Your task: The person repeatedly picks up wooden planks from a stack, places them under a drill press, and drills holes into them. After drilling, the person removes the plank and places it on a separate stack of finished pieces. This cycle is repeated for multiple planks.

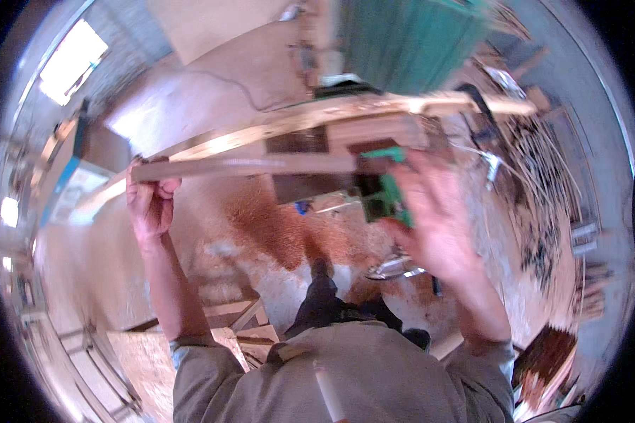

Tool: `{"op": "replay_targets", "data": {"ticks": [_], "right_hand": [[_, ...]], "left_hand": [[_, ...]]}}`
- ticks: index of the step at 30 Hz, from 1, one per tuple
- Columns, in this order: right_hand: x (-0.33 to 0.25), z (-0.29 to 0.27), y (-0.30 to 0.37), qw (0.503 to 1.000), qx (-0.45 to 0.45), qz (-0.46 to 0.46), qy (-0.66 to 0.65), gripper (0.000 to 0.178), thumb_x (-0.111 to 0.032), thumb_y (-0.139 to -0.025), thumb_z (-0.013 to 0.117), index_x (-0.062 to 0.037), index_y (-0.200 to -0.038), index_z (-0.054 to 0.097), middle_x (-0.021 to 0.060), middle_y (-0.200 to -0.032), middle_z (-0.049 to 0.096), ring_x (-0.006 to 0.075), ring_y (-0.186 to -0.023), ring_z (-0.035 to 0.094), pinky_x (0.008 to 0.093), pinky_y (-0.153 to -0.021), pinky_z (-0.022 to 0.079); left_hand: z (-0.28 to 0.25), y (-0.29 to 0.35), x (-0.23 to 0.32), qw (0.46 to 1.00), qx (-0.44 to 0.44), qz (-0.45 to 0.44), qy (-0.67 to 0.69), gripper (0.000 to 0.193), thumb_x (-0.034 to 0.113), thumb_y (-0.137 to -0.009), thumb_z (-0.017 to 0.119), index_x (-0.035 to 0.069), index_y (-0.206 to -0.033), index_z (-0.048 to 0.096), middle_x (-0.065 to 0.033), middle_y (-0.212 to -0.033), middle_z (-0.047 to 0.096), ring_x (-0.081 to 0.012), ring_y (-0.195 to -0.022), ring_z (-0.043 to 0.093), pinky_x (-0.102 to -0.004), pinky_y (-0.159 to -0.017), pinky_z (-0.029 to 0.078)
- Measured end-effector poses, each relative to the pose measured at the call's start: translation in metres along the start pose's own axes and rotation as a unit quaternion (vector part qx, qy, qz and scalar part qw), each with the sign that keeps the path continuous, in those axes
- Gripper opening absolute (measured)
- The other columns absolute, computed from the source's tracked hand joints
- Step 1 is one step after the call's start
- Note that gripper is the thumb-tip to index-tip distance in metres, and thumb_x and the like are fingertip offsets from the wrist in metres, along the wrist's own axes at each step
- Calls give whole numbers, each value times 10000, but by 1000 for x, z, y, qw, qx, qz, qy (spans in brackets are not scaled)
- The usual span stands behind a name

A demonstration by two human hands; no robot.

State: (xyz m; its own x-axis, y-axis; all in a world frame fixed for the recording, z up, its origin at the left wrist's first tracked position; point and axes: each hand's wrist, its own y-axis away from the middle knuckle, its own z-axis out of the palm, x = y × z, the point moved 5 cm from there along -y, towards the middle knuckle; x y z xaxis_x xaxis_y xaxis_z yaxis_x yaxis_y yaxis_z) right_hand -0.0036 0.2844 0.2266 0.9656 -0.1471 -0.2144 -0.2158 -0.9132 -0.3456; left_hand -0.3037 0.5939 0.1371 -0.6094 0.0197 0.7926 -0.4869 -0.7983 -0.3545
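Observation:
My left hand (pixel 150 204) is closed around the left end of a narrow brown wooden strip (pixel 261 166), which I hold roughly level in front of me. Toward the strip's other end is my right hand (pixel 436 215), smeared by motion. Its fingers and thumb are beside a green and dark object (pixel 386 194), whose kind I cannot make out. Whether that hand grips the object or the strip is unclear. Just beyond the strip, a long pale wooden beam (pixel 289 123) runs across from left to right.
Reddish sawdust (pixel 275 218) covers the floor ahead of my feet. A green sheet-like surface (pixel 409 42) stands at the back. Many thin wood offcuts (pixel 543 169) are heaped on the right. Wooden frames and boards (pixel 148 363) lie at the lower left; a box (pixel 85 173) stands farther left.

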Motion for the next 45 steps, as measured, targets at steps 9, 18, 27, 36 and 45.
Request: {"op": "replay_targets", "data": {"ticks": [9,18,27,36,45], "right_hand": [[86,-23,216,988,-24,126,-88,263,-192,-792,594,-92,-1028,534,114,-772,615,312,-720,641,437,-586,512],[141,-138,653,771,226,595,18,279,-321,-823,634,-70,-928,568,156,-881,588,353,-827,591,449,-688,482],[24,-215,980,389,201,867,237,256,-240,-864,583,-38,-1022,594,159,-968,573,341,-880,588,423,-756,495],[61,-236,1114,344,137,889,271,264,-304,-837,622,-59,-937,607,158,-1006,591,334,-985,576,436,-810,488],[61,-240,1161,251,49,910,326,383,-385,-774,686,-104,-1022,610,142,-1058,582,336,-1022,561,442,-842,465]], "left_hand": [[236,94,-100,967,-106,-131,-192,595,122,-749,661,1,-1274,409,-186,-1086,585,-223,-892,589,-285,-694,509],[469,207,-212,871,-354,-274,-203,436,202,-913,495,-32,-1274,426,-254,-1053,587,-335,-906,607,-440,-811,498],[628,334,-228,721,-547,-295,-306,424,180,-961,443,29,-1344,344,-163,-1167,568,-292,-1002,574,-409,-845,484],[644,361,-242,717,-508,-301,-370,416,172,-939,492,-16,-1298,397,-186,-1078,585,-284,-974,589,-373,-835,493],[553,329,-255,658,-586,-113,-460,437,241,-978,417,-44,-1305,369,-204,-1153,546,-289,-962,578,-360,-853,492]]}}
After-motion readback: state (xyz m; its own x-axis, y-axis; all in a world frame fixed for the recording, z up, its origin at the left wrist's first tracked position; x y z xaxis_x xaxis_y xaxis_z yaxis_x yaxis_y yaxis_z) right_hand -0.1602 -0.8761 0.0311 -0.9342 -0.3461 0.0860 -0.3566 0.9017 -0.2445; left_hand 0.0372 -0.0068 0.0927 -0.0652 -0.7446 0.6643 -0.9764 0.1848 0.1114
